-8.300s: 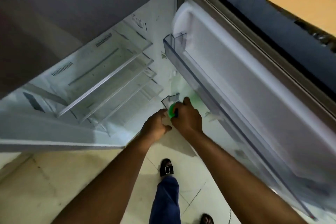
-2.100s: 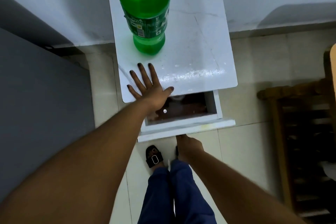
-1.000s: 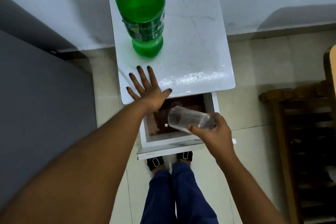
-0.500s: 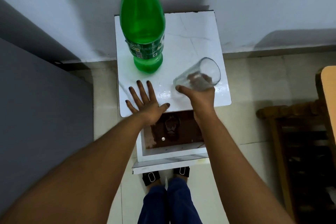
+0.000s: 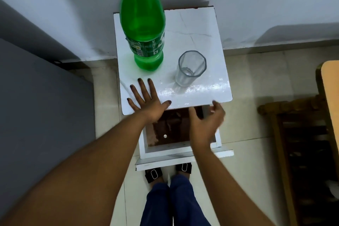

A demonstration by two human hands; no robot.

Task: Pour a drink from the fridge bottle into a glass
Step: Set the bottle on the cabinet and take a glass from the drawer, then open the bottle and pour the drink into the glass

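Counter now carrying capped bottle at eleven o'clock, glass upright at three of it, just released. Left hand pressing flat, empty; right hand withdrawing open above drawer. Uncapping probably coming next.

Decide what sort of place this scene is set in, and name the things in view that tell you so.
Probably a room in a home, though which room is unclear. A small white bedside-style cabinet with an open drawer stands against a painted wall on a tiled floor, and wooden furniture sits to its right.
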